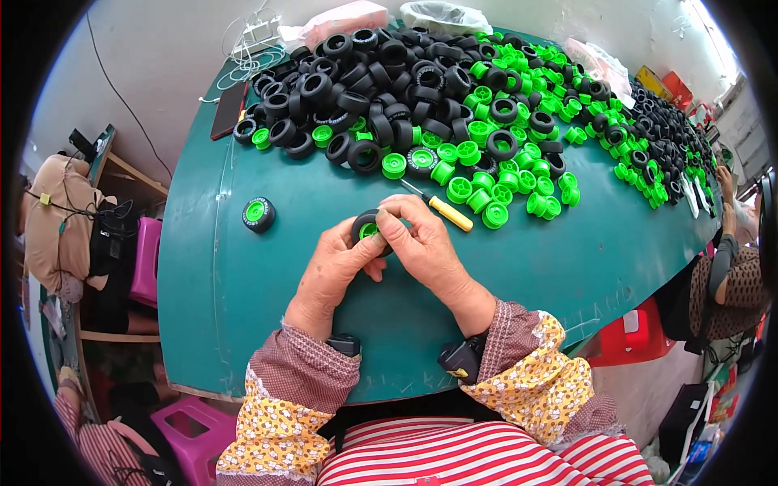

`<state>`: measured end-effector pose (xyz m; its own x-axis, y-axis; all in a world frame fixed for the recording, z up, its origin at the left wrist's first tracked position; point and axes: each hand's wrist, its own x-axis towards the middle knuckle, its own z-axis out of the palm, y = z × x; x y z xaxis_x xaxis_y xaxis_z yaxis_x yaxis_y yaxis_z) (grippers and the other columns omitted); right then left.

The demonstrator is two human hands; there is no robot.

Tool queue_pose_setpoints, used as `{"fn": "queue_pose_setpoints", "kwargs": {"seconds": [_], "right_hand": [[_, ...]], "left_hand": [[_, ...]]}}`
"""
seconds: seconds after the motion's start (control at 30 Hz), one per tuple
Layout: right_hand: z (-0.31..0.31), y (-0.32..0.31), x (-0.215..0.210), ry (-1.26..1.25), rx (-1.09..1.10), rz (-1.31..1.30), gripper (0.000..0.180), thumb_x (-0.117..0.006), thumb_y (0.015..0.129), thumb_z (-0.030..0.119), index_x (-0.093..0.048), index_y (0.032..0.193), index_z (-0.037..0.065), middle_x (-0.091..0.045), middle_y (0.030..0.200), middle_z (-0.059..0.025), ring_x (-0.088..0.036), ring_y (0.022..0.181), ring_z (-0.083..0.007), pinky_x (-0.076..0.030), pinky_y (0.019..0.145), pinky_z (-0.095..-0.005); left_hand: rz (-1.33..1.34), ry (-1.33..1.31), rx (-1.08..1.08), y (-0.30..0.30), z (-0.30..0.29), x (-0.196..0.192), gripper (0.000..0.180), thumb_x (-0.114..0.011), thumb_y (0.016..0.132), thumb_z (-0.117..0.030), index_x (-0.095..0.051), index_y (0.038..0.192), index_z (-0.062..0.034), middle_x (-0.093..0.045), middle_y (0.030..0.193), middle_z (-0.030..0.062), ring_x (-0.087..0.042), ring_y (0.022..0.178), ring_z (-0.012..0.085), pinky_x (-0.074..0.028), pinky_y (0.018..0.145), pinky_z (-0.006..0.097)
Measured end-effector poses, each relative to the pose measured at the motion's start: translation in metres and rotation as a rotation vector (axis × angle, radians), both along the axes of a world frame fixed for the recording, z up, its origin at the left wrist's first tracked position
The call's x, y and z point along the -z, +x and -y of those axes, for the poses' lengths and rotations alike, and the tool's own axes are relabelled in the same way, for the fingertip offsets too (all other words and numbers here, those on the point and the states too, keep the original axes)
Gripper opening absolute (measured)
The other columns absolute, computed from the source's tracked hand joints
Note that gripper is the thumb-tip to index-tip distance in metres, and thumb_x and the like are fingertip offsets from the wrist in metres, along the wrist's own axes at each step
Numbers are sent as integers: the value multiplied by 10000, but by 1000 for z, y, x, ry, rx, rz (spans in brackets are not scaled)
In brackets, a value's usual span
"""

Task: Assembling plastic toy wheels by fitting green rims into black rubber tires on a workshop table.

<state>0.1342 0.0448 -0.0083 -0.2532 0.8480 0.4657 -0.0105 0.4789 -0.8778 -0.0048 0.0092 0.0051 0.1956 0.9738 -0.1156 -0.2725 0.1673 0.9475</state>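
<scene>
I see a black tyre with a green hub in its middle, held over the dark green table, and I take it as the centre of my clock. The left hand has its thumb and fingers clamped on the tyre from eight o'clock; the right hand presses its thumb on it from three o'clock, with the other visible fingers bent together over the top. What the fingers do underneath, I cannot tell, because the hands cover them. The thumbs hide also a part of the hub, so how deeply it sits is unclear to me.

At nine o'clock another wheel, black with green middle, lies alone. Near three o'clock lies a screwdriver; its yellow handle is plain, but its tip is hard to make out. At twelve o'clock is a heap of black tyres, and toward two o'clock many loose green hubs mix with it; the lower pieces are buried from my view. Far out at three o'clock, a co-worker is partly cut off by the dark rim
</scene>
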Motion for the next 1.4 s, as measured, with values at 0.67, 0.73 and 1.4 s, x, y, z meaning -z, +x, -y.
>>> {"fn": "queue_pose_setpoints", "kwargs": {"seconds": [0.67,0.73,1.4], "right_hand": [[12,-7,2,-344,-1,-45,221,-459,904,217,-466,956,2,-581,734,-95,-554,665,-145,-451,596,-290],[14,-9,0,-312,59,11,221,-449,904,218,-469,954,4,-578,729,-116,-563,662,-182,-452,598,-312],[12,3,-21,-634,-406,-258,287,-468,909,271,-537,1032,21,-518,765,27,-424,623,-12,-367,538,-152]], "left_hand": [[-499,285,-334,14,2,5,244,-467,904,-225,-511,1026,-18,-544,684,17,-517,549,81,-421,470,209],[-594,350,-404,15,2,12,240,-478,899,-222,-515,1022,-19,-549,670,14,-530,563,84,-430,477,216],[171,-24,27,1,4,-4,287,-639,767,-179,-575,969,13,-612,756,89,-600,626,146,-494,576,226]]}}
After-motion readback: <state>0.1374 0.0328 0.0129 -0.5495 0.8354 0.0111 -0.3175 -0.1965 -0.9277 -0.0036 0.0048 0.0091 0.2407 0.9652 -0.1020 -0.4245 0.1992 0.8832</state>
